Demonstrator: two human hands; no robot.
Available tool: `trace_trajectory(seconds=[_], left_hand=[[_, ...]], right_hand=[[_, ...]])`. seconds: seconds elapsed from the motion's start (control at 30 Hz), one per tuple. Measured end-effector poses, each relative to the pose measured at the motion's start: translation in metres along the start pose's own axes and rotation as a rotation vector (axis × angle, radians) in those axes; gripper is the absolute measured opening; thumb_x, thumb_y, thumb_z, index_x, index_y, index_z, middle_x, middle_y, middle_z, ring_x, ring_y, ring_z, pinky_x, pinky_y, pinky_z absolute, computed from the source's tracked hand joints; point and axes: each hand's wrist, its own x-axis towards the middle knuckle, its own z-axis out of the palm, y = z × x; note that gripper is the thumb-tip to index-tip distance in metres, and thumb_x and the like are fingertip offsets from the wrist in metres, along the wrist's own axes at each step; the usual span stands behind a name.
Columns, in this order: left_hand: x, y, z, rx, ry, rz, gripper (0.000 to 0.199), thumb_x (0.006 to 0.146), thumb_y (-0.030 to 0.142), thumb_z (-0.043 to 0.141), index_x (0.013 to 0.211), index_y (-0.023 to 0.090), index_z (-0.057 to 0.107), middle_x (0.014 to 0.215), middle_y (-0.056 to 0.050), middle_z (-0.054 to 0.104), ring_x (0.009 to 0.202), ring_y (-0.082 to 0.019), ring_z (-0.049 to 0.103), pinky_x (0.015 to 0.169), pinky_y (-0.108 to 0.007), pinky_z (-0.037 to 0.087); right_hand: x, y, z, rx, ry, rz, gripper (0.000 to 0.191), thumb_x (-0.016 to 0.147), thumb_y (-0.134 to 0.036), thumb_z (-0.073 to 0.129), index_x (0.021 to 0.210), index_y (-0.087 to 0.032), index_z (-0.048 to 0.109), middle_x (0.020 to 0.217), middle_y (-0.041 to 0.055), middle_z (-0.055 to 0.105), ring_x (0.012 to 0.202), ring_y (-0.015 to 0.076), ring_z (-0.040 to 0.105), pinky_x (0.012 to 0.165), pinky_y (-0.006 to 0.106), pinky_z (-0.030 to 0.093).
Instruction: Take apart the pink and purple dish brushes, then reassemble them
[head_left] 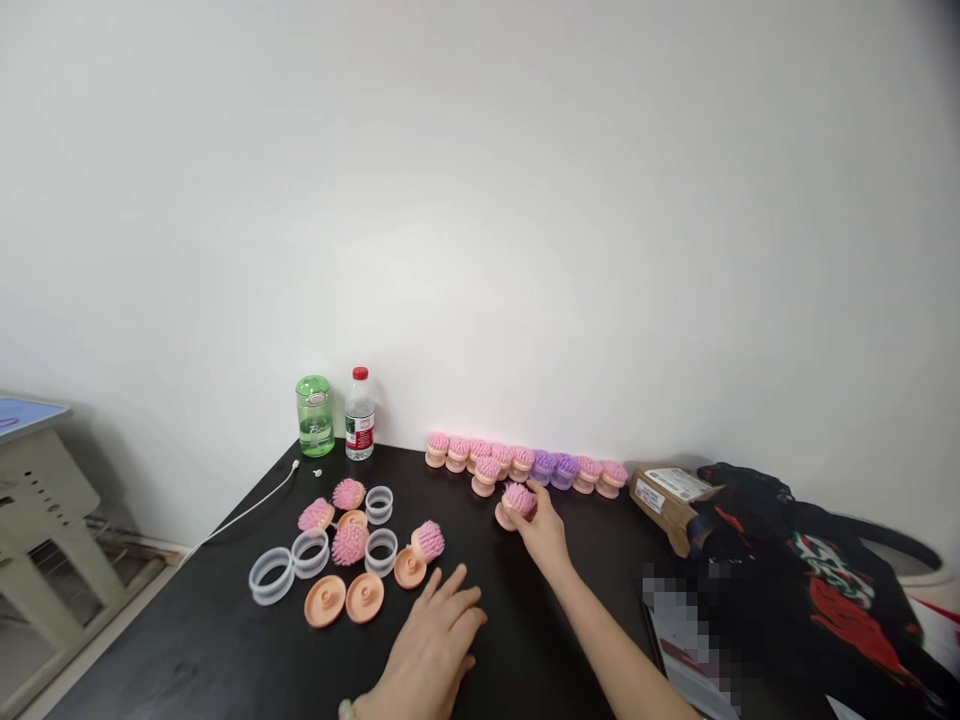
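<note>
My right hand grips a pink bristled brush with a peach base, just in front of a row of similar brushes. One pink brush stands ahead of that row, which holds pink ones and two purple ones. My left hand is spread low over the black table, holding nothing. Beyond its fingertips are a tilted pink brush head and a peach disc. More peach discs, clear rings and pink brush heads lie at the left.
A green container and a red-capped bottle stand at the back left, near a white cable. At the right are a cardboard box and a black bag. The white wall borders the black table.
</note>
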Motion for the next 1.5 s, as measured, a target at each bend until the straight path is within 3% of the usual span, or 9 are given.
trace_trajectory(seconds=[0.17, 0.47, 0.67, 0.83, 0.97, 1.1, 1.23, 1.4, 1.5], left_hand=[[0.019, -0.014, -0.004, 0.310, 0.021, -0.046, 0.036, 0.092, 0.003, 0.049, 0.117, 0.023, 0.066, 0.139, -0.010, 0.060, 0.135, -0.035, 0.048, 0.106, -0.063, 0.042], [0.029, -0.044, -0.017, 0.464, 0.068, 0.003, 0.032, 0.092, 0.000, 0.049, 0.110, 0.017, 0.068, 0.130, -0.013, 0.065, 0.138, -0.031, 0.045, 0.116, -0.061, 0.031], [0.030, -0.007, -0.022, 0.051, 0.195, -0.125, 0.033, 0.092, 0.015, 0.057, 0.125, 0.021, 0.058, 0.133, -0.010, 0.063, 0.134, -0.031, 0.049, 0.108, -0.056, 0.043], [0.028, 0.029, -0.028, -0.464, 0.201, -0.235, 0.031, 0.084, 0.027, 0.072, 0.112, 0.021, 0.059, 0.105, -0.005, 0.068, 0.093, -0.021, 0.066, 0.083, -0.034, 0.056], [0.022, 0.032, -0.029, -0.416, 0.264, -0.217, 0.022, 0.081, 0.018, 0.072, 0.098, 0.021, 0.059, 0.098, -0.003, 0.063, 0.086, -0.019, 0.062, 0.076, -0.031, 0.054], [0.015, 0.025, -0.022, -0.278, 0.345, -0.041, 0.032, 0.084, 0.005, 0.063, 0.109, 0.023, 0.056, 0.109, -0.005, 0.062, 0.100, -0.022, 0.060, 0.085, -0.034, 0.052], [0.013, 0.020, -0.022, -0.235, 0.293, 0.039, 0.029, 0.087, 0.009, 0.062, 0.111, 0.022, 0.054, 0.109, -0.006, 0.065, 0.099, -0.023, 0.060, 0.085, -0.036, 0.052], [0.015, 0.021, -0.032, -0.344, 0.111, -0.177, 0.029, 0.076, 0.014, 0.077, 0.097, 0.021, 0.058, 0.092, -0.001, 0.065, 0.080, -0.020, 0.061, 0.072, -0.032, 0.052], [0.015, 0.023, -0.032, -0.354, 0.101, -0.207, 0.028, 0.075, 0.017, 0.078, 0.094, 0.020, 0.058, 0.089, -0.001, 0.064, 0.081, -0.020, 0.061, 0.072, -0.033, 0.051]], right_hand=[[-0.048, -0.009, -0.017, 0.110, -0.069, -0.011, 0.061, 0.076, -0.047, 0.068, 0.127, -0.020, 0.051, 0.104, 0.0078, 0.072, 0.089, 0.0260, 0.073, 0.083, 0.041, 0.058], [-0.086, -0.027, -0.028, 0.564, -0.162, 0.146, 0.069, 0.069, -0.044, 0.079, 0.125, -0.020, 0.047, 0.104, 0.0103, 0.072, 0.097, 0.0296, 0.072, 0.090, 0.046, 0.057], [-0.103, -0.046, -0.034, 0.705, -0.216, 0.156, 0.069, 0.071, -0.046, 0.080, 0.127, -0.023, 0.049, 0.113, 0.0111, 0.070, 0.107, 0.0308, 0.069, 0.097, 0.047, 0.053], [-0.122, -0.061, -0.038, 0.800, -0.355, 0.149, 0.065, 0.076, -0.040, 0.077, 0.132, -0.026, 0.047, 0.124, 0.0119, 0.066, 0.116, 0.0298, 0.064, 0.102, 0.047, 0.049], [-0.127, -0.064, -0.038, 0.758, -0.398, 0.099, 0.067, 0.072, -0.030, 0.079, 0.132, -0.027, 0.048, 0.122, 0.0107, 0.066, 0.112, 0.0283, 0.065, 0.097, 0.043, 0.051], [-0.125, -0.064, -0.037, 0.600, -0.474, 0.114, 0.044, 0.072, -0.026, 0.075, 0.114, -0.024, 0.061, 0.101, 0.0037, 0.069, 0.091, 0.0232, 0.067, 0.081, 0.034, 0.055], [-0.125, -0.069, -0.041, 0.403, -0.465, 0.039, 0.028, 0.073, -0.025, 0.073, 0.100, -0.021, 0.066, 0.085, -0.0003, 0.066, 0.075, 0.0185, 0.062, 0.069, 0.028, 0.052], [-0.124, -0.067, -0.050, 0.346, -0.511, -0.190, 0.037, 0.074, -0.032, 0.078, 0.109, -0.025, 0.067, 0.117, 0.0072, 0.066, 0.109, 0.0275, 0.062, 0.096, 0.040, 0.049], [-0.124, -0.057, -0.049, 0.391, -0.550, -0.133, 0.067, 0.069, -0.033, 0.083, 0.130, -0.029, 0.056, 0.141, 0.0099, 0.051, 0.125, 0.0303, 0.054, 0.102, 0.044, 0.047]])
